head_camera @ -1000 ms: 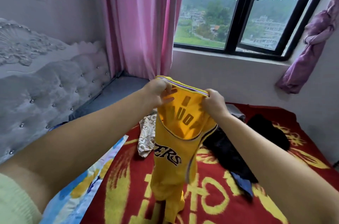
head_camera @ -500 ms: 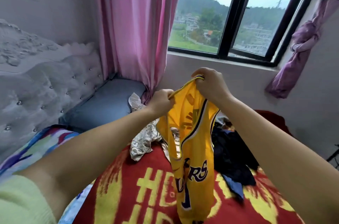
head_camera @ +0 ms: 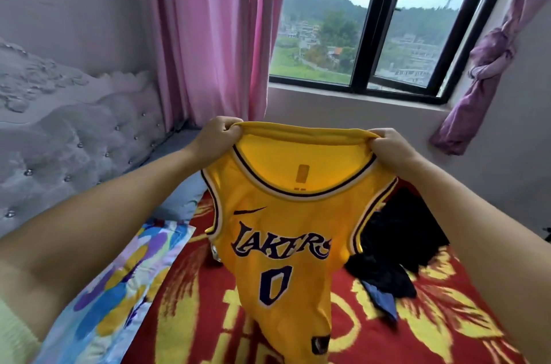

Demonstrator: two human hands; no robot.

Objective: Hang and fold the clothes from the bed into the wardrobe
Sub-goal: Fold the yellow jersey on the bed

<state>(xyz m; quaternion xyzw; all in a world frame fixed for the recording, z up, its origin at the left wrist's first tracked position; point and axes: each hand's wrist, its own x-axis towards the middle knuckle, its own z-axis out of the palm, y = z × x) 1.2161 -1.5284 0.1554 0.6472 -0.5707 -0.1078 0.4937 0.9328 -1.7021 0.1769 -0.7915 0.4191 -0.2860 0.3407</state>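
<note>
Yellow jersey, bunched and sideways half a second ago, is now spread front-on over the red bedspread; left hand and right hand have moved apart, each with fingers curled, pinching a shoulder strap. Behind the jersey a dark clothes pile is partly hidden, its pieces hard to tell apart, probably with a blue item at the near edge. A floral pillow lies left, a pink curtain and window beyond.

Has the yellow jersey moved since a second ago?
Yes. The jersey, then bunched, is now spread wide between both hands, hiding the patterned cloth on the red blanket.
</note>
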